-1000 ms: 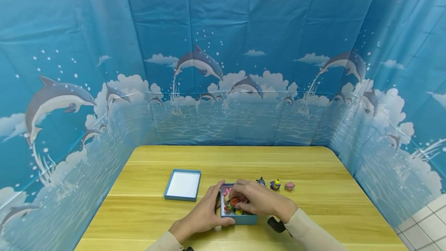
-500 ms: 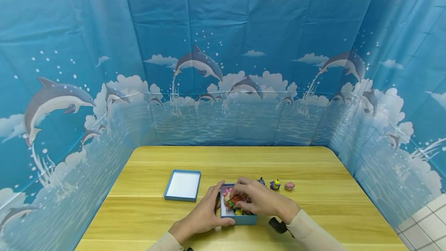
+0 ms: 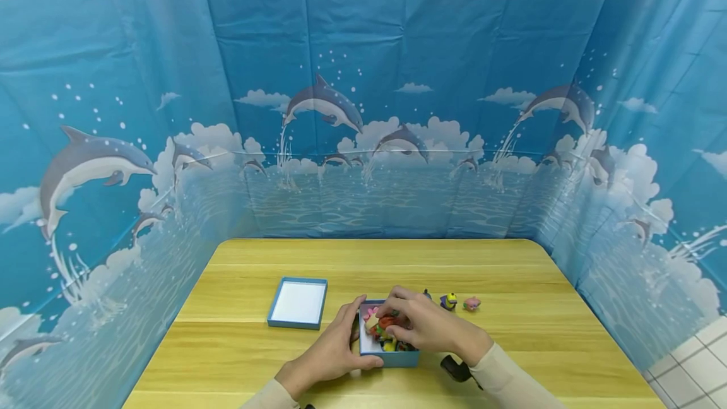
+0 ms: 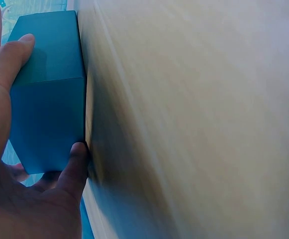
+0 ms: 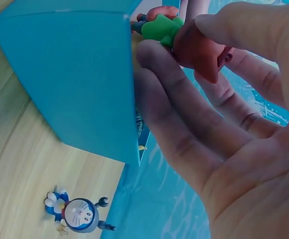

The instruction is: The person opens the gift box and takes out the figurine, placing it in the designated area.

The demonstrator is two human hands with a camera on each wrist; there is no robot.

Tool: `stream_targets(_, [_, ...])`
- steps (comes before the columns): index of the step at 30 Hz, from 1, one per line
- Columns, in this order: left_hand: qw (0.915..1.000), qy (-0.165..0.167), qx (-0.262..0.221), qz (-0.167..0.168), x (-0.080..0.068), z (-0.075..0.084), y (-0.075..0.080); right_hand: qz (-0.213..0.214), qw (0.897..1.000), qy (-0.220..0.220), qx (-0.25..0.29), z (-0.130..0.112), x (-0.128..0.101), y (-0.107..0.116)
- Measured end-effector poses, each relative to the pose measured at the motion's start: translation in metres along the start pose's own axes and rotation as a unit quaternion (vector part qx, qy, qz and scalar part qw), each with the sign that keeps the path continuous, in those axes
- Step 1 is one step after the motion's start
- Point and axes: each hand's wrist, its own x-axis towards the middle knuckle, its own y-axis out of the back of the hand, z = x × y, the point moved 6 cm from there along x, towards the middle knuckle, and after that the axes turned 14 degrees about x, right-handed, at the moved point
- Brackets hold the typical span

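Observation:
A blue box (image 3: 400, 360) full of small toy figures stands near the front of the table. My left hand (image 3: 329, 353) grips its left side, the thumb on the near wall and the fingers around the far left corner; the left wrist view shows the thumb and fingers on the plain blue walls (image 4: 49, 119). Over the open top, my right hand (image 3: 431, 326) pinches a toy figure (image 5: 201, 52) with a reddish-brown head and green body between thumb and fingers. Its feet overlap the box rim in the right wrist view. Pink and yellow toys (image 3: 389, 346) show inside the box.
The shallow blue box lid (image 3: 298, 302), white inside, lies to the left. Right of the box stand a blue cat-like figure (image 5: 78, 215), a yellow and purple toy (image 3: 449, 301) and a pink one (image 3: 472, 303). A dolphin-print curtain (image 3: 363, 201) surrounds the wooden table.
My right hand has shifted slightly back and to the right over the box, and the toy in its fingers has turned a little. The left hand, box and lid stay put.

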Motion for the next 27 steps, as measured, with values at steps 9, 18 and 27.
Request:
stream_targets(9, [1.0000, -0.004, -0.003, 0.004, -0.0014, 0.0024, 0.0013, 0.004, 1.000, -0.006, 0.015, 0.0008, -0.0028, 0.0009])
stream_targets(18, [1.0000, -0.006, -0.001, 0.004, -0.0022, 0.0034, 0.0030, 0.000, 1.000, -0.011, 0.016, 0.0002, -0.0040, 0.0040])
stream_targets(27, [1.0000, -0.005, -0.007, 0.002, -0.0022, 0.0035, 0.0022, -0.007, 1.000, -0.006, 0.022, -0.0001, -0.0042, 0.0054])
